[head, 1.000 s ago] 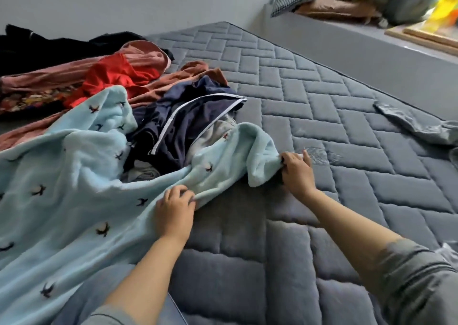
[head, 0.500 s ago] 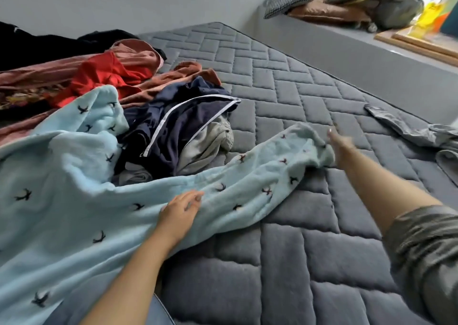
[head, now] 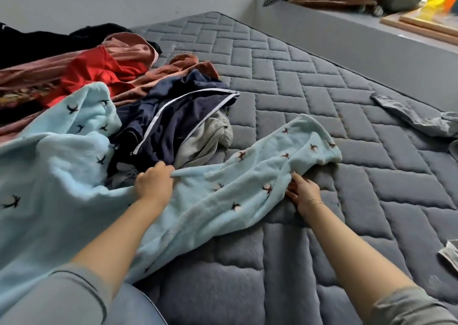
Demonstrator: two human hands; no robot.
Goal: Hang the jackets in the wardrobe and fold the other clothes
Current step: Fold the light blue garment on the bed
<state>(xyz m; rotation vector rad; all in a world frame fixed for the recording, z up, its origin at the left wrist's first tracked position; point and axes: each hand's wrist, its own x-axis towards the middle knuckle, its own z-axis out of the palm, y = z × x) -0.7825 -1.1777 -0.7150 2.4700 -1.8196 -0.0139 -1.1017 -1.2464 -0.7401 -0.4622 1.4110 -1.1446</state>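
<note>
A light blue fleece garment (head: 62, 175) with small bird prints lies spread over the left of the grey quilted mattress (head: 309, 81), one sleeve (head: 292, 151) stretched out to the right. My left hand (head: 155, 183) grips the upper edge of the fleece where the sleeve starts, fingers curled over the fabric. My right hand (head: 303, 193) lies on the mattress at the sleeve's lower edge, fingers straight and touching the cloth, their tips hidden under it. Behind the fleece sits a navy jacket (head: 178, 123) with white piping.
A grey garment (head: 213, 138) lies under the navy jacket. Red (head: 99, 71), brown-pink (head: 128, 49) and black (head: 37, 41) clothes are piled at the back left. Another grey garment (head: 416, 116) lies at the mattress's right edge. A grey ledge (head: 347, 29) with cushions runs behind.
My right hand let go of the sleeve's end and came back to its lower edge. My left hand moved up and took hold of the fleece's upper edge. The sleeve now lies stretched out.
</note>
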